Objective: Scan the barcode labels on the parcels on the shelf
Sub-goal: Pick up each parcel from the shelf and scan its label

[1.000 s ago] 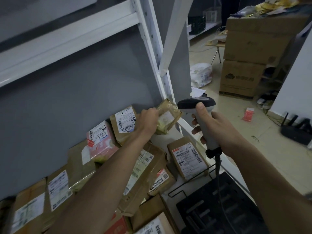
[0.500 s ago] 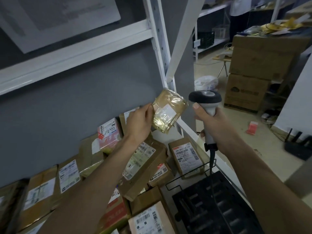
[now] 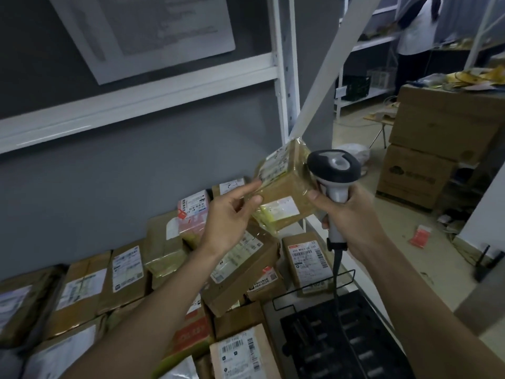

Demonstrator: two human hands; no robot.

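Observation:
A small brown parcel (image 3: 284,187) wrapped in clear tape hangs in the air above the shelf, with white labels on its top and front faces. My left hand (image 3: 229,214) pinches its left edge, forefinger stretched along the top. My right hand (image 3: 352,214) grips the handle of a black and grey barcode scanner (image 3: 334,170); the thumb touches the parcel's right side. The scanner head sits right beside the parcel. Below, several labelled brown parcels (image 3: 306,258) lie on the white shelf (image 3: 347,258).
A black plastic crate (image 3: 336,343) with a wire handle sits at the shelf's near right. White shelf uprights (image 3: 284,77) and a diagonal brace rise behind the parcel. Stacked cardboard boxes (image 3: 437,138) stand on the floor to the right. A person stands at far shelving.
The parcel has been lifted higher and turned, so a labelled top face now shows. My right hand brought the scanner in against the parcel's right side, and its thumb now touches it.

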